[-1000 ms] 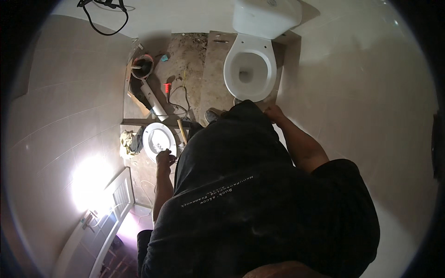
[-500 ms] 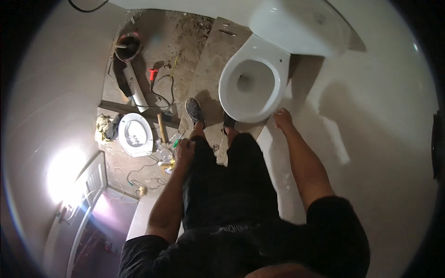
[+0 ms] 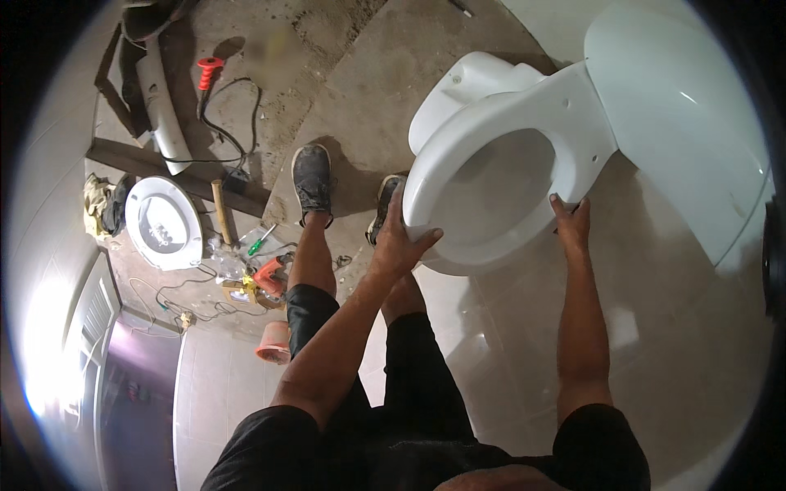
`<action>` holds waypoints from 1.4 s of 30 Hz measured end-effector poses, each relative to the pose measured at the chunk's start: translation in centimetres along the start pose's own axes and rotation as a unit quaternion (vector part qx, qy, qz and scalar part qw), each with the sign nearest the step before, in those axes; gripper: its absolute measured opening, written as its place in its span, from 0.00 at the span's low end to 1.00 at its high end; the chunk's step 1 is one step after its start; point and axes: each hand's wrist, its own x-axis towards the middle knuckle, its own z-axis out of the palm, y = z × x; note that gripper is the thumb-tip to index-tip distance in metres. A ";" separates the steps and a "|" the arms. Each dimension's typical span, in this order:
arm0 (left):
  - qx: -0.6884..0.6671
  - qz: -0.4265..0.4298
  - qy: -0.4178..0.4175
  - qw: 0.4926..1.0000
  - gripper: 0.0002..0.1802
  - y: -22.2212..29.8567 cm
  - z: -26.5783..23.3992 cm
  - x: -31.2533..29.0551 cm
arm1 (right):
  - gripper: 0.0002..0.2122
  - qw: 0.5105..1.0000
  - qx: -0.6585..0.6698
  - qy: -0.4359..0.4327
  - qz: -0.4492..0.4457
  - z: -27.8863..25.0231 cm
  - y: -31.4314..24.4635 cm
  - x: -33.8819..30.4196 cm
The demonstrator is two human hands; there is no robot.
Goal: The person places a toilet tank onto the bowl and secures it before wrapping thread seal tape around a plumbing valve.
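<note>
A white toilet (image 3: 573,102) is tilted, with its foot (image 3: 463,90) showing past the far left side of the rim and its cistern (image 3: 671,106) at the far right. My left hand (image 3: 401,245) grips the near left of the bowl's rim, thumb on top and the other fingers over the outer side. On the near right, my right hand (image 3: 571,222) holds the rim's edge with the thumb over it; its other fingers are partly hidden. Both hands are closed on the bowl. My feet stand on the floor just left of it.
To the left lie a toilet seat (image 3: 192,233), a wooden-handled tool (image 3: 221,213), a green screwdriver (image 3: 262,238), and an orange power tool (image 3: 268,277). A red-handled tool (image 3: 210,74), white pipe (image 3: 160,106) and wooden beam (image 3: 196,182) lie farther off. An orange bucket (image 3: 275,342) is nearer.
My left hand has come from beside my knee onto the rim, and my right hand has closed on it. The toilet has tilted, exposing its foot. My view has shifted closer and rightward.
</note>
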 end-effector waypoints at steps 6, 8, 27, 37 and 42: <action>0.021 -0.011 -0.013 1.000 0.62 -0.3 1.3 1.3 | 0.39 0.997 -0.046 -0.018 -0.059 -0.2 2.5 3.2; 0.025 -0.027 -0.011 0.999 0.62 0.0 1.0 1.2 | 0.39 0.999 -0.031 -0.023 -0.037 -0.1 1.4 2.3; 0.050 -0.036 -0.043 0.997 0.66 -2.1 0.7 1.1 | 0.37 0.986 -0.157 0.025 -0.049 0.7 2.7 3.1; 0.174 -0.208 -0.107 0.957 0.23 -6.1 -9.0 0.4 | 0.08 0.942 -0.104 0.107 -0.302 5.4 -13.1 -12.5; 0.006 -0.243 0.019 0.970 0.23 -4.1 -12.1 1.9 | 0.09 0.917 -0.054 -0.071 -0.389 14.6 -24.0 -17.0</action>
